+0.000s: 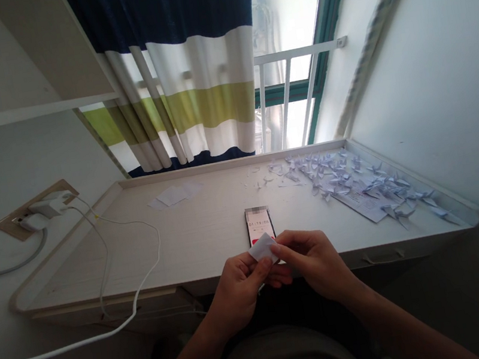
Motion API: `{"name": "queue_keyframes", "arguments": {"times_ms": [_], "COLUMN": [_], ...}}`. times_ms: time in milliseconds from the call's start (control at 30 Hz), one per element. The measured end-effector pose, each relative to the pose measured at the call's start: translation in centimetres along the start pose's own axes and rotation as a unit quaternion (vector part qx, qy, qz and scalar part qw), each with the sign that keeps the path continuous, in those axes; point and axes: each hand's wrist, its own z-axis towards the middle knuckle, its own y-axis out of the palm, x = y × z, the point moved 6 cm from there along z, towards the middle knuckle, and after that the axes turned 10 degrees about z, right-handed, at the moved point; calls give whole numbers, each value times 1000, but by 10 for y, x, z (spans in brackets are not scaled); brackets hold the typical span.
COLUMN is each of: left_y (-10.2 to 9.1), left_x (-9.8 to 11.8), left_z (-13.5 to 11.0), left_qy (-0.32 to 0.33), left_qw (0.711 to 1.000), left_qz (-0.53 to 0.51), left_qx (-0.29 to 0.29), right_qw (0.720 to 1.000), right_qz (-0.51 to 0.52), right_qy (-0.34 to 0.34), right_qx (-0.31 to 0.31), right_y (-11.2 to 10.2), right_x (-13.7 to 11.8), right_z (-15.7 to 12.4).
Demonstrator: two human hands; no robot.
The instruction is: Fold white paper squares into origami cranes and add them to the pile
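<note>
My left hand (238,289) and my right hand (311,262) meet above the desk's front edge, both pinching a small folded piece of white paper (262,248) between fingers and thumbs. Just beyond them a smartphone (259,226) lies on the desk, its screen lit with a timer-like readout and a red patch, its lower end hidden behind the paper and my hands. Several small folded paper cranes (358,185) in pale lilac lie scattered on a printed sheet (362,205) at the right.
The pale wood-grain desk (140,243) has a raised rim. Loose white paper squares (173,195) lie at its back left, and paper scraps (261,176) near the middle. White cables run from a wall socket with a charger (42,212) across the left side. A striped curtain (199,70) hangs behind.
</note>
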Motion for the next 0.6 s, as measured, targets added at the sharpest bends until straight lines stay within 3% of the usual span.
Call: {"name": "queue_keyframes", "arguments": {"times_ms": [233, 433, 600], "left_y": [-3, 3, 0], "left_x": [-5, -5, 0], "left_z": [3, 0, -1], "left_qy": [-12, -36, -31], "left_qw": [1000, 996, 992], "left_qz": [5, 29, 59], "left_qx": [9, -73, -106], "right_qw": [999, 993, 974], "right_qz": [15, -6, -112], "right_qy": [27, 39, 47], "right_qx": [-44, -113, -189], "right_y": [0, -1, 3], "right_x": [4, -5, -14], "right_z": [7, 18, 21]}}
